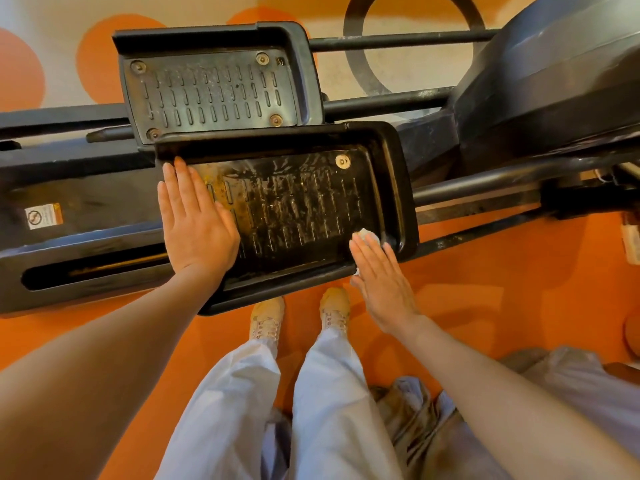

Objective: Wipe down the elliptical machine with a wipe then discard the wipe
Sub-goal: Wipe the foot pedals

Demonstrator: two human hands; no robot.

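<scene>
View from above of the near foot pedal [298,209] of an elliptical machine [554,74], during wiping. The left hand [195,216] lies flat, fingers straight, on the pedal's left end; its grip is released and holds nothing, and it probably steadies the pedal so that it does not swing under pressure. The right hand [379,275], fingers also straight, presses a white wipe [365,234] against the pedal's near right corner, just inside the raised rim; the wipe is bunched beneath the fingertips, so only a small part shows and its own long axis cannot be told. The pedal's long axis runs left to right across the view, tilted slightly down toward the left. Its ridged surface glistens wet, with a brownish patch near the left hand. The far pedal [211,88] looks dull, apparently not yet wiped.
</scene>
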